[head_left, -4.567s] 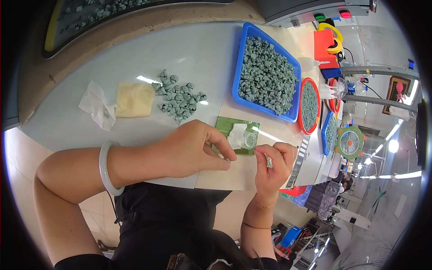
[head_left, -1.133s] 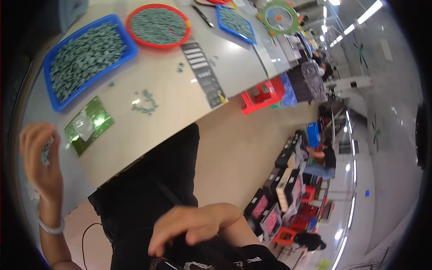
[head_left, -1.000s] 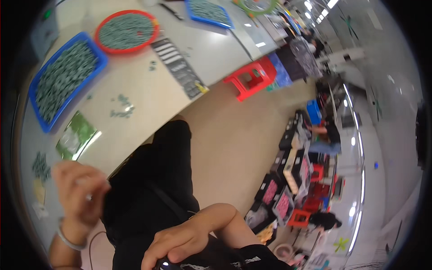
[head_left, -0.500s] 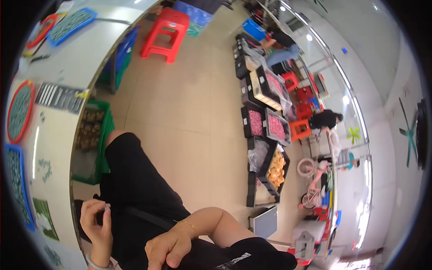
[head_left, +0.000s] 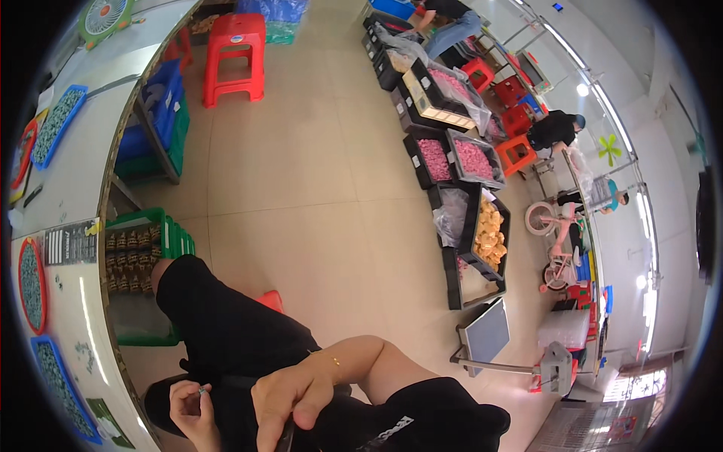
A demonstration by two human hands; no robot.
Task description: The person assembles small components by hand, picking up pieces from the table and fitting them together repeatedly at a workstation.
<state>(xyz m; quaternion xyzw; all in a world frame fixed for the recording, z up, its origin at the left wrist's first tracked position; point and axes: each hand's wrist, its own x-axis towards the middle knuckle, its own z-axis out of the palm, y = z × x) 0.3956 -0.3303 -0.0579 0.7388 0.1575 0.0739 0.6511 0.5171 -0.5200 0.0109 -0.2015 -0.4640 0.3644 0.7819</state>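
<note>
Down by my lap, my left hand [head_left: 193, 410] pinches a small blue-grey piece [head_left: 202, 390] between thumb and fingertips. My right hand [head_left: 297, 395] is just to its right, fingers curled and thumb folded in. Something thin and dark [head_left: 286, 435] shows under that thumb, too little of it to name. Left of me runs a long white table [head_left: 75, 309]. On it lie a red oval tray [head_left: 44, 305] and a blue tray [head_left: 54, 340], both filled with small blue-grey pieces.
A green crate [head_left: 167, 245] with rows of brown items stands beneath the table edge by my knee. A red stool [head_left: 235, 56] stands ahead. To the right are black crates [head_left: 412, 162] of pink pieces and a platform scale [head_left: 489, 335]. People work farther off.
My view has swung, so the table and floor things sit differently in it. Both hands appear lower and farther right. The left hand keeps its pinch on the small piece.
</note>
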